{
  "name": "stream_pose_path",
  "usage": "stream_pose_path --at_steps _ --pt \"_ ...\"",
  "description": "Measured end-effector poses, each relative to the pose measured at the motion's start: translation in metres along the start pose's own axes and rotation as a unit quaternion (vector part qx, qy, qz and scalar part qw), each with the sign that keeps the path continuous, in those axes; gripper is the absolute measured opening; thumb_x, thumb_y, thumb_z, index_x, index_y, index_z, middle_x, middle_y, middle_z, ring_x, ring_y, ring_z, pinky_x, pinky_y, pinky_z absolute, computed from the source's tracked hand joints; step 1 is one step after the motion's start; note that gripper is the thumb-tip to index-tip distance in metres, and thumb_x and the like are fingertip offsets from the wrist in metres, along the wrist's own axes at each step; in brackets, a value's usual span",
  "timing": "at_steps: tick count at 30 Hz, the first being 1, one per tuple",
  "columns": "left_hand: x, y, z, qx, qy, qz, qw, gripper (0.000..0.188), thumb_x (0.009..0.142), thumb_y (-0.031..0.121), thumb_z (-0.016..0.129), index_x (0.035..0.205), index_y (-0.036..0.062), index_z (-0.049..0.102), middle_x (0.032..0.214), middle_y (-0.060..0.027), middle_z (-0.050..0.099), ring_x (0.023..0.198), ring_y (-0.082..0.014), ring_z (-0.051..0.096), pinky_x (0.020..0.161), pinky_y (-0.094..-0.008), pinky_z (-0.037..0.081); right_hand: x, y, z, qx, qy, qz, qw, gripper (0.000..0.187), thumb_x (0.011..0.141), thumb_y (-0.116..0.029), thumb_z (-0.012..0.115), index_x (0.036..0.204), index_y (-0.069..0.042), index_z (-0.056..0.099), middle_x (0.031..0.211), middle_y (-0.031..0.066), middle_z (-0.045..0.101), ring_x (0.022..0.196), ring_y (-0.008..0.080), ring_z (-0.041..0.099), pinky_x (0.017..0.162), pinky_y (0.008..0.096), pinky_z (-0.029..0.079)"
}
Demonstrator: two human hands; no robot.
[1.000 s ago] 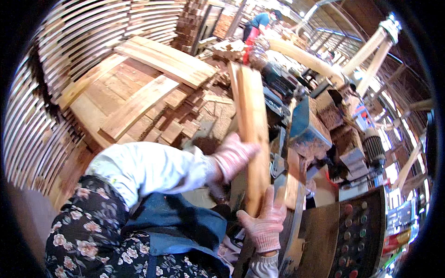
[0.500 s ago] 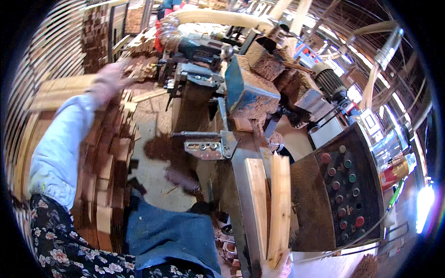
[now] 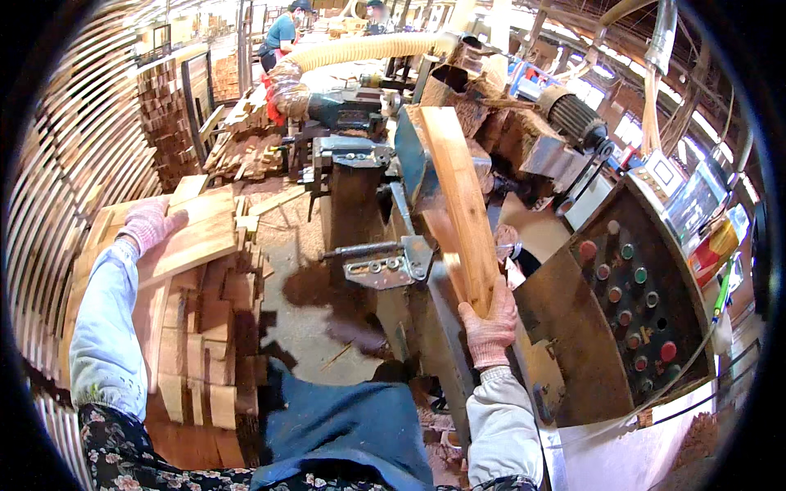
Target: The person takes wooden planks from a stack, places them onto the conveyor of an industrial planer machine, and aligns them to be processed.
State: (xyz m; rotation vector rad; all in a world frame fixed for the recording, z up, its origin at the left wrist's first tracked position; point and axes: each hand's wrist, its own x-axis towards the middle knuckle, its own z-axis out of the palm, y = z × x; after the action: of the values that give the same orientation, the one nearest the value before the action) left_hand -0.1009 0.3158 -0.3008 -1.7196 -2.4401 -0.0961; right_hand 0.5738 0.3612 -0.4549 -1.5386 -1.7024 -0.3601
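Note:
My right hand [image 3: 491, 325], in a pinkish knit glove, is closed round the near end of a long wooden board [image 3: 463, 188]. The board slants up and away over the machine bed, its far end in front of a blue, sawdust-covered housing [image 3: 422, 159]. Another pale wood piece [image 3: 452, 266] shows partly beside it, on the left. On the far left, my gloved left hand [image 3: 147, 225] lies on light boards [image 3: 201, 233] with thumb and fingers apart. Those boards top a stack of wood pieces [image 3: 209, 327].
A control panel [image 3: 630, 286] with red and green buttons stands at the right. A metal bracket [image 3: 381, 266] juts out mid-view. Behind are a ribbed hose [image 3: 368, 51], a motor [image 3: 573, 114] and a person in blue [image 3: 278, 38]. Slatted material [image 3: 90, 139] lines the left.
My right hand has come up from the lower edge, and the board it grips has moved forward and up. My left hand has drawn back toward me onto the stacked boards. The view has shifted.

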Motion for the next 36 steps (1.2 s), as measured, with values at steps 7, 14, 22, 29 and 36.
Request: stream_pose_path --at_steps 7,14,22,29,36 --pt "-0.076 0.021 -0.032 0.058 0.009 0.049 0.997 0.061 0.075 0.041 0.091 0.120 0.0041 0.073 0.137 -0.0177 0.068 0.131 -0.0362 0.061 0.108 -0.0469 0.051 -0.132 0.006 -0.142 -0.078 -0.108 0.043 0.990 0.086 0.068 -0.031 0.090 0.146 -0.012 0.057 0.125 0.0196 0.065 0.109 0.0423 0.065 0.094 0.0524 0.053" --pt "-0.168 -0.045 -0.030 -0.016 -0.100 0.020 0.995 0.136 0.056 0.035 0.101 0.169 0.0080 0.028 0.152 -0.0259 0.055 0.147 -0.0396 0.050 0.122 -0.0444 0.044 -0.173 0.019 -0.219 -0.099 -0.183 -0.008 0.978 0.061 0.072 -0.016 0.080 0.131 -0.007 0.066 0.130 0.0187 0.064 0.121 0.0410 0.060 0.106 0.0526 0.048" --pt "-0.179 -0.001 -0.062 0.063 -0.065 0.017 0.996 0.119 0.063 0.032 0.097 0.163 0.0078 0.037 0.132 -0.0234 0.063 0.123 -0.0424 0.062 0.109 -0.0484 0.051 -0.023 -0.003 -0.073 -0.045 -0.247 -0.081 0.965 0.041 0.084 -0.020 0.073 0.122 -0.006 0.067 0.120 0.0166 0.067 0.111 0.0395 0.063 0.097 0.0530 0.050" --pt "-0.118 0.190 -0.086 0.080 -0.078 0.376 0.920 0.102 0.066 0.034 0.096 0.154 0.0088 0.050 0.115 -0.0147 0.065 0.110 -0.0365 0.065 0.099 -0.0494 0.053 0.013 -0.014 -0.020 0.222 -0.170 -0.187 0.942 0.089 0.076 -0.040 0.091 0.151 -0.008 0.055 0.146 0.0263 0.059 0.138 0.0439 0.053 0.115 0.0566 0.044" --pt "-0.127 0.414 -0.055 0.020 0.000 0.689 0.724 0.083 0.065 0.040 0.090 0.137 0.0104 0.060 0.116 -0.0143 0.071 0.110 -0.0347 0.071 0.094 -0.0511 0.057 -0.051 -0.027 -0.167 0.021 -0.360 -0.050 0.931 0.103 0.058 -0.050 0.095 0.143 -0.007 0.055 0.137 0.0232 0.062 0.119 0.0455 0.063 0.102 0.0558 0.051"
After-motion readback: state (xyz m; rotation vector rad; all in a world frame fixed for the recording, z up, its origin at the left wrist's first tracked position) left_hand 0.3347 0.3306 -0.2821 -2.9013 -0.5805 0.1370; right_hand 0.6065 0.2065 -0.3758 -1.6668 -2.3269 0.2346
